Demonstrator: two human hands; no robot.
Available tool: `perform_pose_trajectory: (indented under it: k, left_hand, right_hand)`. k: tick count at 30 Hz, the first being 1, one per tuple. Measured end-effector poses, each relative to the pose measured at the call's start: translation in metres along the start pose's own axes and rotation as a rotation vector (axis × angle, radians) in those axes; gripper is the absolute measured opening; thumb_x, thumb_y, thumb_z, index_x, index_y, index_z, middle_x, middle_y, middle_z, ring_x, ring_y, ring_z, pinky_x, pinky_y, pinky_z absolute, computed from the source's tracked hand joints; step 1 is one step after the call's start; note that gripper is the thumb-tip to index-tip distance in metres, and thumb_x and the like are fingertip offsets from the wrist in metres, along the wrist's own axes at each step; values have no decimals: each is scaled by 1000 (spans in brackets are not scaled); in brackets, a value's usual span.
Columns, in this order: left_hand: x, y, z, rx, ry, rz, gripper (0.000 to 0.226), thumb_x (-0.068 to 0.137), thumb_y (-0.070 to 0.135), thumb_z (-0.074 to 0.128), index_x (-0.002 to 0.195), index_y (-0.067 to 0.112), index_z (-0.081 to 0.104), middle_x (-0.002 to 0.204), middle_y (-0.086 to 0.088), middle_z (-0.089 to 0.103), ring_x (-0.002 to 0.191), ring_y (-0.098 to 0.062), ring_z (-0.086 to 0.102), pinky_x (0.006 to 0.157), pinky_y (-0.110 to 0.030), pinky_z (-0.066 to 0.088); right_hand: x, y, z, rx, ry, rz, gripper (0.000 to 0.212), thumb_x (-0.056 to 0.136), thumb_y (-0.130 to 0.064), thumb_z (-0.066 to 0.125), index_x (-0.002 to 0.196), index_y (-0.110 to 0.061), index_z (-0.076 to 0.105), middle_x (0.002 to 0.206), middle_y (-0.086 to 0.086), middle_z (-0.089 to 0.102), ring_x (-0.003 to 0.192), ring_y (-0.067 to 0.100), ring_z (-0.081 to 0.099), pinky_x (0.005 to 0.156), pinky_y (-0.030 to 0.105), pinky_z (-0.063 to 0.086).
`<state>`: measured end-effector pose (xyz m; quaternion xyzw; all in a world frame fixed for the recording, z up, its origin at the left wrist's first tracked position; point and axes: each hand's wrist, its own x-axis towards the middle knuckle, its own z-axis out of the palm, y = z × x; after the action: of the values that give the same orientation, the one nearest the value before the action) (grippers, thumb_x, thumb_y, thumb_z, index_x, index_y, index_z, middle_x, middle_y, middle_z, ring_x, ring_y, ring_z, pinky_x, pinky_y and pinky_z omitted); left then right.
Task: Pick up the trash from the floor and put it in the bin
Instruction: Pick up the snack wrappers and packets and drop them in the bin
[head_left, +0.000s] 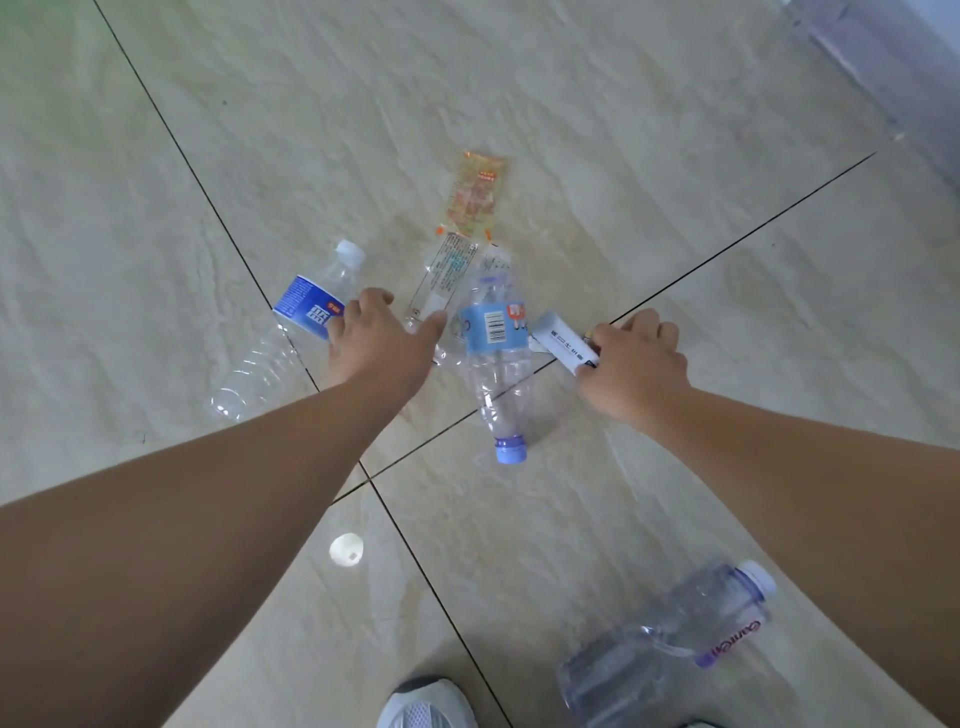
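Trash lies scattered on the tiled floor. My left hand reaches down with fingers spread, between a clear bottle with a dark blue label and a clear wrapper, touching both edges. My right hand is closed around a small white box. Between my hands lies a clear bottle with a light blue label and blue cap. An orange snack wrapper lies farther off. No bin is in view.
A clear bottle with purple lettering lies near my feet at the lower right. A small white lid rests on the tile below my left arm. My grey shoe shows at the bottom edge. A wall base runs along the upper right.
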<state>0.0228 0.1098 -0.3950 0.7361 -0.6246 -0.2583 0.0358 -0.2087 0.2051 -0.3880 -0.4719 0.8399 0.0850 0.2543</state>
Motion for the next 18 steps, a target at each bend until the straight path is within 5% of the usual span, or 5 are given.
perform_pose_trajectory:
  k: [3,8,11,14,18]
  left_hand:
    - [9,12,6,72,-74,34,80,76,62,70,140,22,44,131,-3,61,129,-31,45,102,-47,40]
    - [13,17,5,-3,-145,27,14,88,33,69,95,25,61,94,-3,68,95,-29,62,72,-33,48]
    - [12,4,-17,-168,-214,45,7,92,29,68,91,23,65,79,6,64,78,-20,64,66,-28,48]
    - [2,-16,-46,-178,-374,123,10,92,29,71,86,23,65,78,5,68,70,-14,61,60,-26,43]
    - [-17,-46,-51,82,-515,174,12,85,30,77,88,22,68,90,1,66,79,-19,61,64,-26,43]
  right_hand:
    - [6,5,1,0,-46,-17,37,89,-26,59,126,-23,57,126,14,39,115,38,38,83,38,39]
    - [8,10,7,46,-24,2,38,91,-20,61,126,-8,50,122,22,54,112,43,52,83,39,42]
    - [6,12,9,197,12,46,40,90,-14,63,123,-2,43,116,23,63,107,44,61,75,39,44]
    - [8,13,5,250,-29,59,25,91,-13,60,113,-4,54,107,20,68,79,37,68,59,36,51]
    - [24,18,-3,316,-22,87,7,92,-12,55,96,-11,60,90,11,66,48,16,53,43,22,31]
